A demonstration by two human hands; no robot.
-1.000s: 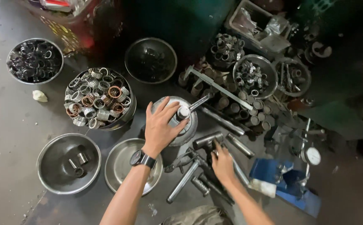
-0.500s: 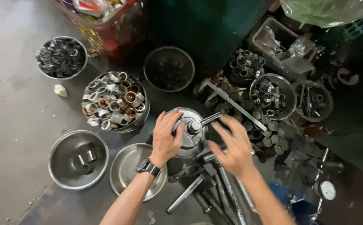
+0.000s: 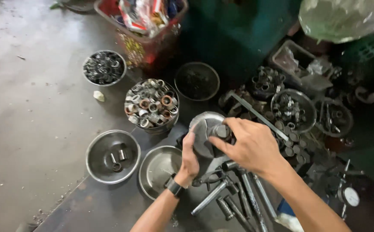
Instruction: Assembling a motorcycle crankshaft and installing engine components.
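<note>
A short metal cylinder [image 3: 221, 131] stands over a tilted steel bowl [image 3: 204, 129] on the floor, pinched by the right hand's [image 3: 249, 146] fingertips. The left hand [image 3: 190, 159] clasps the bowl's near rim, an empty steel bowl [image 3: 157, 169] just beside it. A bowl heaped with rings [image 3: 151, 105] sits near behind.

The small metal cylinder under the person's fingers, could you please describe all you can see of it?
The small metal cylinder is a short, shiny steel-looking piece standing upright on a round grey metal disc. The right hand pinches its top with fingertips; the left hand steadies the disc's edge. Its lower part is hidden.
</note>
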